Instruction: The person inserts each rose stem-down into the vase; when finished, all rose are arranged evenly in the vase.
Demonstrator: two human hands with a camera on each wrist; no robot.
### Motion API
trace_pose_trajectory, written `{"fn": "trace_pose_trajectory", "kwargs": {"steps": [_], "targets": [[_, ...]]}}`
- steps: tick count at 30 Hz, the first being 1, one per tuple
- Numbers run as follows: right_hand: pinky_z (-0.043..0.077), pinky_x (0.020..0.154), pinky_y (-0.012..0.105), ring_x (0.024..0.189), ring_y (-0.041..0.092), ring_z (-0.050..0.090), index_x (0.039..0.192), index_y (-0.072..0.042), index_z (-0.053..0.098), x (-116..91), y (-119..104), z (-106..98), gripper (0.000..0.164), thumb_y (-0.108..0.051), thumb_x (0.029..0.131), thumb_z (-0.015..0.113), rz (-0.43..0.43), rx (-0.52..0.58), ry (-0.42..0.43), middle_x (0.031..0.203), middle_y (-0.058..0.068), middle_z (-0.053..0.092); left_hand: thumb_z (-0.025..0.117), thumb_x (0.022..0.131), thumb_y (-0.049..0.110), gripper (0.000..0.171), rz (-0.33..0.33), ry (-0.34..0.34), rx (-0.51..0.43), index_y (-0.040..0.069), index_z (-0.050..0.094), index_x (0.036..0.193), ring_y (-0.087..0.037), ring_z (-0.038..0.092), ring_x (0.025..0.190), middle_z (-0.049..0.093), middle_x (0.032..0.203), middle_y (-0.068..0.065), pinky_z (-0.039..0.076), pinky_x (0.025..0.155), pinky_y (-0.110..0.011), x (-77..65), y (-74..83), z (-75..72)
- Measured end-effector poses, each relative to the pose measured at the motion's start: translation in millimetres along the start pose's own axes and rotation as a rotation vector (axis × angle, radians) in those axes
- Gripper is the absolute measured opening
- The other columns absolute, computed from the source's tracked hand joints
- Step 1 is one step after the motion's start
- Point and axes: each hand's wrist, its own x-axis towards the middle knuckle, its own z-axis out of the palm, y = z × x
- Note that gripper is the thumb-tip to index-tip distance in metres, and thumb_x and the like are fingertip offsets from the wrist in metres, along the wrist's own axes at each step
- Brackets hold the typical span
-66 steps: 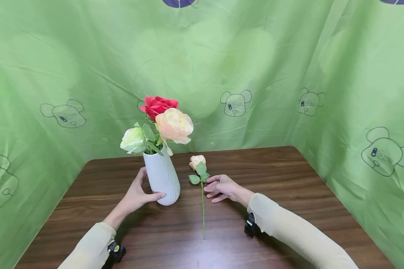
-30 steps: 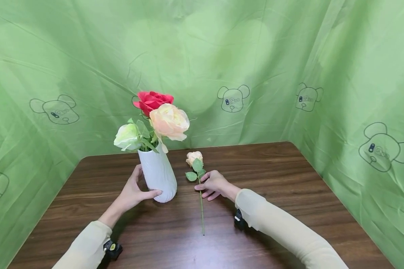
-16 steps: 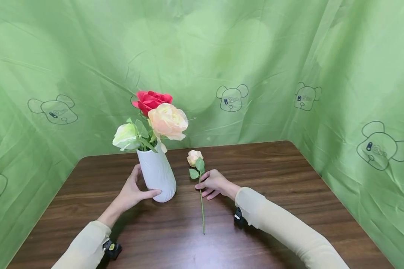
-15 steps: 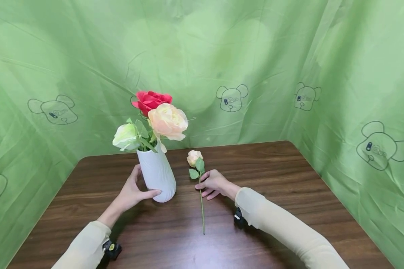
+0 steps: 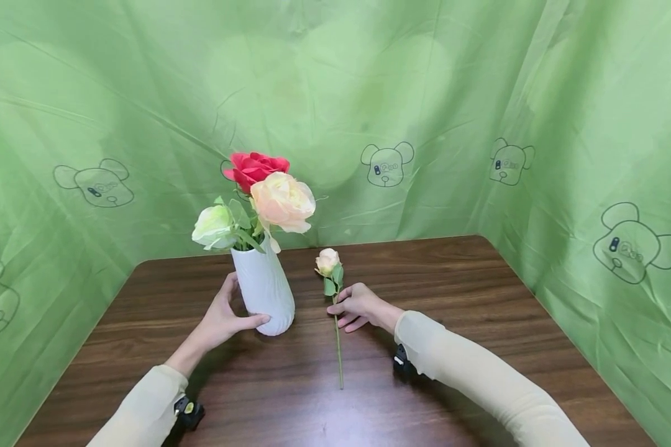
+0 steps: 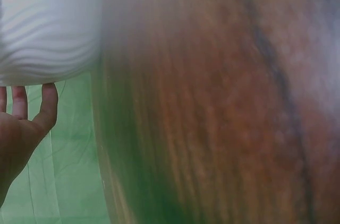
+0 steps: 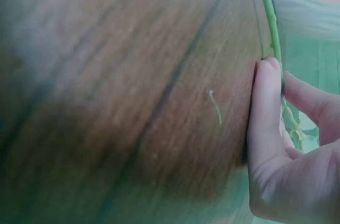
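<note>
In the head view, my left hand [image 5: 219, 323] holds a white ridged vase [image 5: 265, 292] low on its body, thumb across the near side. The vase bears a red rose [image 5: 255, 169], a large peach flower [image 5: 284, 202] and a pale green-white flower [image 5: 214, 227]. To its right, my right hand [image 5: 363, 305] pinches the thin green stem of a small peach rose [image 5: 327, 262] below its leaves. That stem runs toward the near side of the table. The right wrist view shows the stem [image 7: 272, 22] between thumb and fingers.
Both hands work over a dark brown wooden table [image 5: 436, 273]. Green cloth [image 5: 335, 93] with bear drawings hangs behind it and along both sides. A small pale curved strand [image 7: 214, 106] lies on the tabletop in the right wrist view.
My right hand has moved from beside the rose's stem to pinching it. The small rose has turned, its leaves now folded closer to the right. My left hand stays on the vase.
</note>
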Motion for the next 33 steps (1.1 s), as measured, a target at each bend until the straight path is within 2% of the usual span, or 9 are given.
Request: {"fn": "trace_pose_trajectory", "kwargs": {"steps": [9,15,25,33], "targets": [[0.061,0.061,0.039,0.067,0.022,0.072,0.112,-0.001,0.061,-15.6,5.5,-1.6,0.034,-0.014,0.088,0.08,-0.018,0.03,-0.061,0.091,0.012,0.074,0.094,0.071,0.007,0.094,-0.001,-0.006,-0.007,0.017,0.038,0.147,-0.016,0.054,0.122,0.059,0.131,-0.006,0.041,0.104,-0.03,2.2,-2.2,4.2],[0.06,0.06,0.035,0.069,0.023,0.072,0.118,0.001,0.062,-25.9,4.3,-1.5,0.042,-0.017,0.086,0.082,-0.032,0.055,-0.126,0.096,0.014,0.073,0.094,0.071,0.011,0.094,-0.005,0.009,0.034,0.018,0.039,0.146,-0.016,0.053,0.123,0.059,0.13,-0.003,0.038,0.106,-0.03,-0.3,-3.2,-0.8],[0.06,0.065,0.035,0.068,0.019,0.07,0.119,0.0,0.062,-47.3,-10.2,-20.9,0.039,-0.017,0.089,0.08,-0.049,0.148,-0.169,0.105,0.018,0.071,0.094,0.071,0.01,0.093,-0.004,0.007,0.032,0.017,0.039,0.146,-0.015,0.053,0.123,0.059,0.13,-0.003,0.036,0.104,-0.021,-1.9,-3.8,0.4],[0.06,0.065,0.032,0.072,0.017,0.071,0.125,0.0,0.06,-68.0,-39.6,-41.9,0.034,-0.013,0.096,0.072,-0.107,0.229,-0.205,0.096,0.007,0.071,0.094,0.07,0.009,0.093,0.012,0.004,0.026,0.017,0.04,0.145,-0.016,0.054,0.123,0.06,0.13,-0.004,0.038,0.105,-0.025,-0.2,-5.7,-0.8]]}}
